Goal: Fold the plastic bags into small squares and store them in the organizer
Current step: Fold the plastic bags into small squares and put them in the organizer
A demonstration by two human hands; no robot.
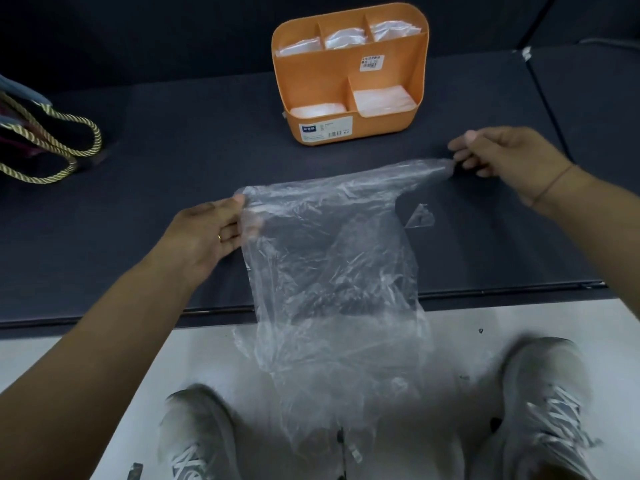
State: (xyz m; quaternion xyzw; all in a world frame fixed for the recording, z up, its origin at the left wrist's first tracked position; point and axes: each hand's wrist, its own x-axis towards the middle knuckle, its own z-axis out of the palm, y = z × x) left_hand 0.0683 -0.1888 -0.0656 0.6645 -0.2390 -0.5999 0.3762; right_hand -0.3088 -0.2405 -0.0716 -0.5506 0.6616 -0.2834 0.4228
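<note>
Head view: we hold up a clear plastic bag (332, 258).
Our left grip (207, 233) and right grip (509, 157) pinch its top ends; it hangs crinkled, unfolded.

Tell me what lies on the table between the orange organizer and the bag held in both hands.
Nothing: in the head view, only bare dark table separates the organizer from the bag.

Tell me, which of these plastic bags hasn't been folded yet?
The big clear bag stretched between the left hand and right hand, hanging over the table edge. The others sit as small folded squares in the compartments of the orange organizer.
</note>
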